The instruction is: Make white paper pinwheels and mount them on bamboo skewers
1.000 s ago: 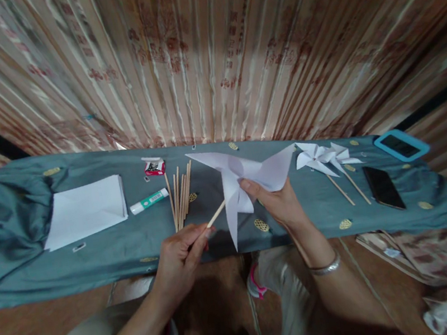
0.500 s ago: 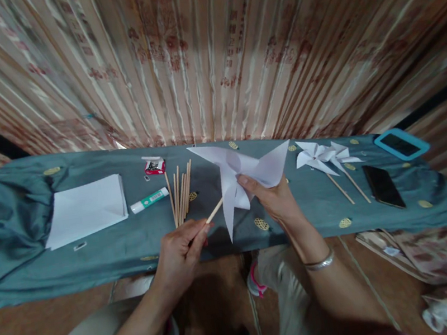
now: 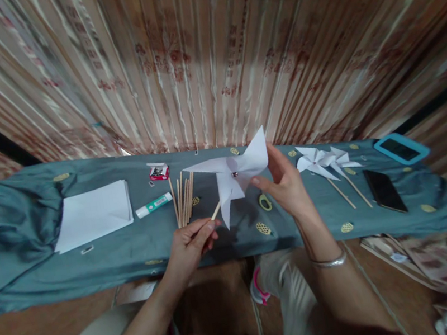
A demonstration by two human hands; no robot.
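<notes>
A white paper pinwheel (image 3: 244, 164) on a thin wooden stick is held up over the middle of the table, with a small shiny pin at its centre. My left hand (image 3: 194, 239) is closed around the stick below the blades. Beside the right blade is my right hand (image 3: 287, 180), thumb and fingers apart; whether the fingertips touch the paper is hard to tell. Several loose wooden sticks (image 3: 185, 199) lie left of the pinwheel. Below its right blade sits a yellow-green ring-shaped object (image 3: 264, 202). Two finished-looking pinwheels (image 3: 316, 161) lie to the right.
A green cloth (image 3: 108, 270) covers the narrow table. On the left are a stack of white paper (image 3: 92, 215), a glue stick (image 3: 154, 205) and an opened small red box (image 3: 158, 172). A black phone (image 3: 384, 190) and blue-framed tablet (image 3: 401, 148) lie at the right. Curtains hang behind.
My right thumb has come off the pinwheel's centre, and that hand has shifted right and opened. The pinwheel's blades have turned, uncovering the pin and the yellow-green ring. My left hand still grips the stick.
</notes>
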